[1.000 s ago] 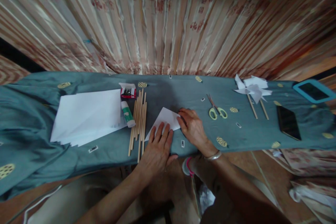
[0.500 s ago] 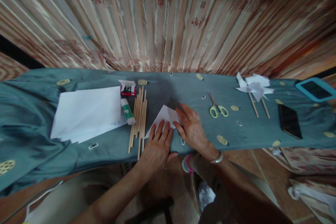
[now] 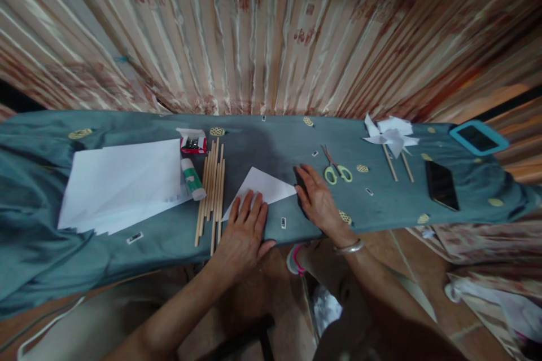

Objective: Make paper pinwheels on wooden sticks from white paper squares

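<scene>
A sheet of white paper folded into a triangle (image 3: 263, 183) lies on the cloth in front of me. My left hand (image 3: 244, 231) rests flat on its lower left part, fingers stretched out and covering some of the near edge. At the triangle's right corner is my right hand (image 3: 317, 198), its fingers extended and the tips beside the point of the paper. Just left of the paper lies a bundle of thin wooden sticks (image 3: 214, 186). Scissors with light green handles (image 3: 336, 172) lie to the right of my right hand, blades pointing away.
Left of the sticks are a glue stick (image 3: 193, 179), a red box of small dark pieces (image 3: 193, 142) and stacked white paper (image 3: 122, 183). To the right lie paper pinwheels on sticks (image 3: 392, 135), a black phone (image 3: 441, 185) and a blue-framed tablet (image 3: 479, 138). A pleated curtain (image 3: 262, 39) hangs behind.
My right hand has slid off the paper to its right corner, baring more of the triangle. My left hand stays on the paper. The whole view has shifted slightly.
</scene>
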Available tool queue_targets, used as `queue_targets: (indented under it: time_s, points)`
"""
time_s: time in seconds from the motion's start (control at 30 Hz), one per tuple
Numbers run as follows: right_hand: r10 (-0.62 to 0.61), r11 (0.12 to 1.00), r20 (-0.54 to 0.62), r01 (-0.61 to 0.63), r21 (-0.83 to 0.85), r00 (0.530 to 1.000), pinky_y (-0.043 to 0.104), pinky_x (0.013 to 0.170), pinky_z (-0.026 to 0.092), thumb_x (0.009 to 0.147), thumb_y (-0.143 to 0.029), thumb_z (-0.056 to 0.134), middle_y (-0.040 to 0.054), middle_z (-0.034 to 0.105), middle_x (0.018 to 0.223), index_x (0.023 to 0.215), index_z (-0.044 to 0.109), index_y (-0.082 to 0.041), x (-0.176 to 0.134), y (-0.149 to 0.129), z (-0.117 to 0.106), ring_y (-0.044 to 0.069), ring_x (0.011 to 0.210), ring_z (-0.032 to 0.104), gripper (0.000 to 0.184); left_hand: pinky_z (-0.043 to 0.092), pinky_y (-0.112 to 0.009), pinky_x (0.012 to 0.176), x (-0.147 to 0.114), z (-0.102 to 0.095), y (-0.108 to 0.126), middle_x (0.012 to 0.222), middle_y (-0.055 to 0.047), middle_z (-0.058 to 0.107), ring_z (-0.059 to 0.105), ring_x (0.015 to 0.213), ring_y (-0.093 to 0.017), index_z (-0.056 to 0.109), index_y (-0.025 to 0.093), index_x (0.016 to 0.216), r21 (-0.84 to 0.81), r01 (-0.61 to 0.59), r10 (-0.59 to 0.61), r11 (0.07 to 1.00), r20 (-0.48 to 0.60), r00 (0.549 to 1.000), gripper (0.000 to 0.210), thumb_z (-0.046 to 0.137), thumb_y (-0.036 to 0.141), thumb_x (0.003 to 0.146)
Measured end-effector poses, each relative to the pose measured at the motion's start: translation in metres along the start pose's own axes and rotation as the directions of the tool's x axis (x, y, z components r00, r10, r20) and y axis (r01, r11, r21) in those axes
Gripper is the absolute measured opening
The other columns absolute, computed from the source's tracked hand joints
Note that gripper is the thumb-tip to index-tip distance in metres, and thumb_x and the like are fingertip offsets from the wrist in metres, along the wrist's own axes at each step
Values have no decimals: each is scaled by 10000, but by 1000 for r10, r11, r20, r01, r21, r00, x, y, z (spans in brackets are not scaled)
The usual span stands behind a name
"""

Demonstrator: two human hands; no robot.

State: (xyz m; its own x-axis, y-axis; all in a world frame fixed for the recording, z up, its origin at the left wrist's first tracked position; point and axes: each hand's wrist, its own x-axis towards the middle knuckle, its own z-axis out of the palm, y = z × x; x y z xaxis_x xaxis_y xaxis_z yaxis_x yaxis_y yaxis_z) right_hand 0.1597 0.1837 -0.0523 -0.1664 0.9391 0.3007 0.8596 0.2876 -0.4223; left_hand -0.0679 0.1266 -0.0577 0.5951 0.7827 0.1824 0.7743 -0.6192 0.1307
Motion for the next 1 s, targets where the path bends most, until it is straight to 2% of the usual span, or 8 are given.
queue_targets:
  time_s: [0.1, 0.17, 0.27, 0.37, 0.47, 0.6, 0.83, 1.0]
  points:
    - [-29, 998, 23, 28, 60, 999, 470, 1078, 400, 959, -326, 412, 170, 576, 1325, 1262, 583, -148, 4, -13, -4, 279, 1259, 516, 391, 258, -598, 1117, 1, -1, 1, 1489, -245, 378, 249, 1414, -422, 445, 43, 1366, 4, 9, -9, 1000, 0, 1000, 695, 480, 545, 887]
    - [11, 994, 43, -16, 112, 999, 451, 1028, 446, 930, -349, 479, 161, 651, 1218, 1199, 631, -147, 7, -17, -8, 282, 1157, 591, 369, 265, -598, 1113, 1, -2, 1, 1480, -246, 392, 270, 1407, -422, 449, 40, 1361, 5, 8, -8, 1000, 3, 1000, 698, 470, 554, 888]
    - [147, 943, 161, -187, 275, 976, 383, 827, 538, 848, -356, 596, 105, 735, 971, 1138, 668, -156, 13, -10, -14, 231, 853, 682, 359, 271, -586, 1115, 3, -3, 0, 1469, -241, 412, 295, 1400, -409, 458, 42, 1350, 7, -13, 13, 1000, 1, 1000, 693, 460, 562, 892]
    - [189, 800, 347, -349, 488, 919, 300, 640, 523, 766, -341, 652, 38, 738, 784, 1072, 688, -157, 14, 9, -19, 168, 658, 652, 359, 255, -578, 1128, 5, -3, -1, 1465, -232, 423, 316, 1395, -392, 462, 47, 1345, 2, -52, 52, 999, -6, 999, 684, 459, 562, 895]
    - [236, 705, 416, -449, 549, 878, 267, 581, 487, 689, -355, 703, 24, 727, 726, 979, 711, -159, 9, 29, -24, 151, 620, 632, 350, 260, -564, 1132, 6, -4, 3, 1475, -214, 417, 316, 1399, -377, 449, 65, 1359, -13, -89, 89, 996, -14, 996, 675, 458, 558, 898]
    - [324, 668, 405, -509, 542, 855, 274, 609, 491, 643, -362, 742, 20, 721, 705, 937, 721, -174, 1, 45, -32, 153, 628, 635, 350, 285, -533, 1131, 4, -5, 13, 1487, -227, 392, 298, 1406, -379, 426, 46, 1370, -25, -132, 132, 991, 2, 991, 697, 489, 548, 890]
    - [331, 671, 403, -513, 536, 853, 288, 646, 503, 648, -383, 740, 17, 729, 735, 941, 719, -192, -4, 49, -36, 155, 652, 646, 351, 286, -548, 1129, -1, -2, 18, 1498, -223, 374, 271, 1407, -407, 412, 62, 1392, -29, -116, 118, 993, 67, 991, 722, 556, 531, 862]
    - [320, 702, 413, -506, 501, 853, 295, 646, 504, 660, -381, 732, 28, 739, 748, 937, 718, -189, -5, 48, -36, 170, 667, 658, 337, 285, -553, 1125, -4, -2, 16, 1493, -219, 385, 279, 1403, -413, 413, 65, 1395, -9, -102, 102, 995, 68, 992, 720, 552, 531, 864]
